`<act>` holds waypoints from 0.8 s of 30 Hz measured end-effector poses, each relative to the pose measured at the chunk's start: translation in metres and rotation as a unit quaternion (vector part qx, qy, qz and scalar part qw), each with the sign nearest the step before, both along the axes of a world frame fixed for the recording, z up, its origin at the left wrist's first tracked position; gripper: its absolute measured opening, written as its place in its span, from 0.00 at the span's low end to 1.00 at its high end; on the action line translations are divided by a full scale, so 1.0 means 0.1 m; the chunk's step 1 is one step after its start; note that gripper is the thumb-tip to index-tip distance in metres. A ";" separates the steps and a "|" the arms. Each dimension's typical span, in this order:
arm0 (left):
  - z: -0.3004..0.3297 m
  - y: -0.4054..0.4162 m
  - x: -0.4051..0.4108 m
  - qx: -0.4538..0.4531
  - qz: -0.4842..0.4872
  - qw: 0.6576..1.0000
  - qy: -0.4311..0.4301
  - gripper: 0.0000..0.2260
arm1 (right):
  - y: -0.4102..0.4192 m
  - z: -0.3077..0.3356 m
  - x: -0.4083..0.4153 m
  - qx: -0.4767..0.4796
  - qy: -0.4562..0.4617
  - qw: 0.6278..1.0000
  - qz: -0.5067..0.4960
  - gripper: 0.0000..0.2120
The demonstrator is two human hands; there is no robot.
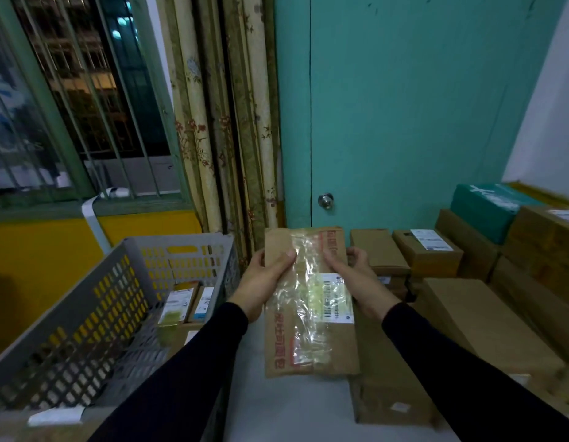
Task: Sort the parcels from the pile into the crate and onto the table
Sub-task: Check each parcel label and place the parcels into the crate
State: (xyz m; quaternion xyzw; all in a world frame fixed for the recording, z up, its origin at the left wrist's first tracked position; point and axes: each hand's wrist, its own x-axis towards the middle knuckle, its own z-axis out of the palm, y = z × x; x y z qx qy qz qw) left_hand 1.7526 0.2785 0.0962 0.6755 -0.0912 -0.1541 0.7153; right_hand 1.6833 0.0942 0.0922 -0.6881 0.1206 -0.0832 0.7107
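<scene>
Room first: teal painted door [404,122] w/ round metal knob [325,200] straight ahead of the hands, floral beige curtain [225,122] up-left of them, barred green-framed window [69,100] further left over a yellow wall.

Pile of brown cardboard parcels [487,317] sits to the right of the right hand, stacked several deep; a teal-wrapped box [487,208] on top at the back. Grey perforated plastic crate [95,314] is left of the left hand, a few labelled small boxes already inside. Pale grey table top [292,409] shows below the hands, btwn crate & pile.

Step in hand, as I read it: checking one item before deciding where it goes. Flat brown cardboard parcel w/ clear tape strip and white label [308,301] is held up over the table, lengthwise away from the person. Left hand [261,282] grips its left edge, thumb on top; right hand [356,282] grips the right edge, fingers curled round.

Next move prob needs a label read, then swing left to crate or lower to table. Parcel looks light, stiff.
</scene>
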 end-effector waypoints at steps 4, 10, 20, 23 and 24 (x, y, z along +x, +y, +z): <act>-0.02 -0.02 -0.04 0.019 0.010 1.000 -0.019 0.31 | 0.01 -0.04 0.01 -0.034 -0.012 0.999 -0.034 0.53; 0.00 0.01 -0.10 0.050 -0.014 0.998 -0.039 0.28 | 0.00 -0.07 -0.06 -0.025 0.000 0.999 -0.030 0.44; -0.02 0.00 -0.08 0.082 -0.081 0.993 -0.040 0.44 | -0.08 -0.16 -0.09 0.058 0.055 0.995 0.056 0.22; 0.03 -0.02 -0.10 0.054 -0.121 0.991 0.010 0.48 | -0.11 -0.18 -0.09 0.181 0.047 0.980 0.061 0.22; 0.05 -0.02 -0.11 0.028 -0.124 0.991 0.039 0.49 | -0.12 -0.18 -0.08 0.213 0.030 0.975 0.052 0.22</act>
